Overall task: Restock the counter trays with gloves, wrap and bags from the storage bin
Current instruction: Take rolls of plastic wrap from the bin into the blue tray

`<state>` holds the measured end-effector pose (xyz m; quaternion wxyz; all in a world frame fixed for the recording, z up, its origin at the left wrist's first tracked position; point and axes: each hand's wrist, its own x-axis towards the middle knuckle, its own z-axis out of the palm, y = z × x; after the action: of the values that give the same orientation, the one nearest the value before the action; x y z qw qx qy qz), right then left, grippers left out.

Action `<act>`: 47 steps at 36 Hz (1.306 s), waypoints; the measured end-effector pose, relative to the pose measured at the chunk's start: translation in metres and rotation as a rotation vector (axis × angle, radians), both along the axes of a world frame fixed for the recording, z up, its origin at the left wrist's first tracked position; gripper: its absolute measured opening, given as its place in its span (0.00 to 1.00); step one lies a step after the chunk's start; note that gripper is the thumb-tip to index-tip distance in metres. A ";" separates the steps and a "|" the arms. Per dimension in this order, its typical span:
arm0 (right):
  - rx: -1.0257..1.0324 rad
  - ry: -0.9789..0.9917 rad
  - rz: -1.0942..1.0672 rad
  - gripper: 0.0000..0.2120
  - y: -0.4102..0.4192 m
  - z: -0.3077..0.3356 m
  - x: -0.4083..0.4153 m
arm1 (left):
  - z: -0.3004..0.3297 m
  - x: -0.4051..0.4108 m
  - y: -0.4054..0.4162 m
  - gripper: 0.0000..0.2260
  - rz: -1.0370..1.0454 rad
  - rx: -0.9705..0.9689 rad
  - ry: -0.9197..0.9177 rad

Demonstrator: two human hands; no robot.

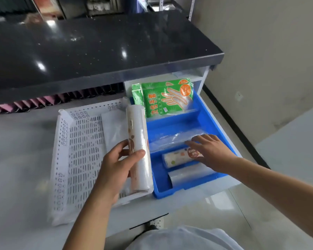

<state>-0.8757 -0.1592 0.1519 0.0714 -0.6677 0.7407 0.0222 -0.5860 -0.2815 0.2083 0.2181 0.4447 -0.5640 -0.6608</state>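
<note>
A person is standing at a pale counter, the left hand gripping a long roll of wrap above the right edge of a white perforated bin. A flat clear packet is lying inside that bin. The right hand is resting open, fingers spread, on a dotted roll in the blue divided tray, with a clear roll lying just in front. Green glove packs are standing in the tray's far compartment, under a black worktop.
</note>
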 end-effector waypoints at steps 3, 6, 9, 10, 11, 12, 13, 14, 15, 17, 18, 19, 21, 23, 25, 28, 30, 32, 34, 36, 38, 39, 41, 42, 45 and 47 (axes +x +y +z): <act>0.014 -0.004 -0.005 0.28 -0.004 0.000 -0.001 | -0.003 -0.009 -0.013 0.22 -0.063 -0.027 -0.012; 0.033 -0.022 -0.026 0.28 -0.003 0.001 -0.001 | 0.000 -0.021 -0.026 0.22 -0.175 -0.095 -0.049; -0.049 -0.054 -0.100 0.28 0.006 0.005 0.003 | 0.003 -0.037 -0.036 0.23 -0.276 -0.155 -0.093; -0.094 -0.070 -0.151 0.27 0.010 0.007 0.004 | 0.004 -0.043 -0.038 0.25 -0.317 -0.171 -0.102; -0.143 -0.094 -0.223 0.27 0.017 0.010 0.006 | 0.004 -0.050 -0.039 0.26 -0.362 -0.189 -0.114; -0.203 -0.132 -0.314 0.26 0.025 0.013 0.007 | 0.004 -0.056 -0.040 0.27 -0.410 -0.213 -0.130; -0.280 -0.184 -0.417 0.25 0.035 0.015 0.008 | 0.004 -0.063 -0.039 0.28 -0.462 -0.241 -0.151; -0.371 -0.243 -0.523 0.23 0.047 0.016 0.009 | 0.004 -0.070 -0.037 0.28 -0.514 -0.276 -0.175; -0.460 -0.298 -0.628 0.21 0.059 0.018 0.011 | 0.004 -0.077 -0.034 0.27 -0.562 -0.316 -0.205; -0.572 -0.376 -0.801 0.18 0.082 0.019 0.019 | 0.003 -0.091 -0.024 0.26 -0.654 -0.401 -0.279; -0.581 -0.394 -0.853 0.17 0.092 0.019 0.024 | 0.002 -0.099 -0.017 0.27 -0.701 -0.449 -0.324; -0.568 -0.399 -0.873 0.17 0.099 0.018 0.029 | 0.001 -0.105 -0.011 0.28 -0.747 -0.502 -0.369; -0.497 -0.394 -0.825 0.17 0.107 0.016 0.038 | -0.002 -0.118 0.001 0.28 -0.819 -0.625 -0.450; -0.361 -0.354 -0.720 0.19 0.109 0.014 0.044 | -0.006 -0.131 0.009 0.27 -0.867 -0.757 -0.537; -0.221 -0.286 -0.672 0.21 0.109 0.015 0.047 | -0.011 -0.141 0.014 0.28 -0.898 -0.860 -0.614; -0.034 -0.205 -0.617 0.26 0.107 0.016 0.047 | -0.020 -0.148 0.020 0.27 -0.911 -0.937 -0.690; 0.069 -0.173 -0.570 0.30 0.107 0.013 0.045 | -0.024 -0.150 0.024 0.26 -0.903 -0.970 -0.714; 0.123 -0.187 -0.552 0.32 0.109 0.011 0.042 | -0.028 -0.151 0.029 0.27 -0.881 -0.993 -0.722; 0.150 -0.187 -0.532 0.33 0.110 0.011 0.040 | -0.031 -0.152 0.035 0.27 -0.852 -1.000 -0.723; 0.143 -0.194 -0.513 0.32 0.110 0.013 0.037 | -0.033 -0.151 0.042 0.27 -0.822 -0.993 -0.729; 0.132 -0.219 -0.497 0.31 0.108 0.018 0.031 | -0.034 -0.149 0.049 0.28 -0.794 -0.963 -0.728; 0.135 -0.229 -0.480 0.30 0.108 0.020 0.027 | -0.034 -0.149 0.051 0.28 -0.774 -0.939 -0.726; 0.145 -0.237 -0.452 0.29 0.108 0.024 0.023 | -0.033 -0.148 0.053 0.28 -0.756 -0.906 -0.708; 0.151 -0.245 -0.434 0.28 0.108 0.026 0.020 | -0.033 -0.148 0.054 0.28 -0.747 -0.890 -0.706; 0.169 -0.256 -0.359 0.27 0.109 0.032 0.012 | -0.033 -0.149 0.058 0.29 -0.705 -0.831 -0.710; 0.154 -0.299 -0.289 0.24 0.110 0.035 0.004 | -0.034 -0.149 0.060 0.30 -0.682 -0.779 -0.708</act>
<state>-0.8717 -0.0492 0.1871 0.2336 -0.5429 0.8060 -0.0310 -0.7353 -0.2218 0.1739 -0.0593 0.3195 -0.9116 -0.2518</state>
